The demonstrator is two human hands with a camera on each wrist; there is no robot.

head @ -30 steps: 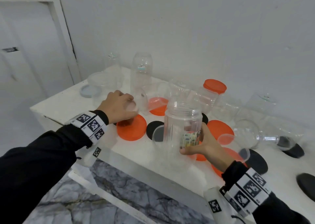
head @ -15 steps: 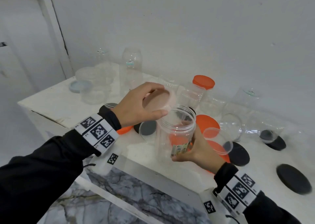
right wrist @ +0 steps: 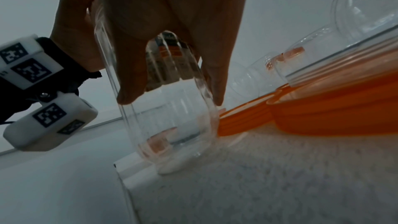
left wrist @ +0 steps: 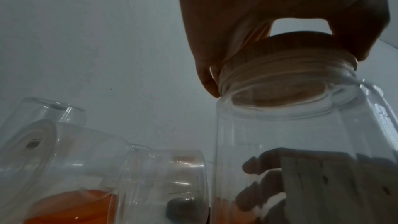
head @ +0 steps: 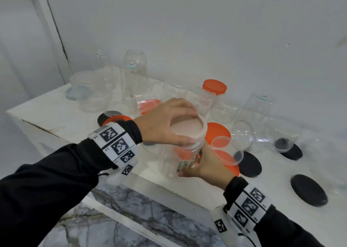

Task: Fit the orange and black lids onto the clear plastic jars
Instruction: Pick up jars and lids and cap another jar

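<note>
My right hand (head: 203, 165) grips a clear plastic jar (head: 170, 164) that stands at the front edge of the white table (head: 62, 115). My left hand (head: 165, 123) holds a translucent pale lid (head: 185, 130) by its rim, set on the jar's mouth. In the left wrist view the lid (left wrist: 280, 67) sits over the threaded neck of the jar (left wrist: 301, 134), my fingers (left wrist: 215, 43) curled round it. The right wrist view shows my fingers (right wrist: 172, 23) wrapped round the jar (right wrist: 170, 122), whose base rests on the table.
Loose orange lids (head: 218, 134) lie just behind the jar. Black lids (head: 249, 164) (head: 308, 190) lie to the right. A jar capped with an orange lid (head: 214, 86) stands at the back among several open clear jars, some lying on their sides. A white wall is behind.
My left hand lifted the pale lid from the table's left side, carried it right and set it on the mouth of the jar. My right hand kept hold of the jar.
</note>
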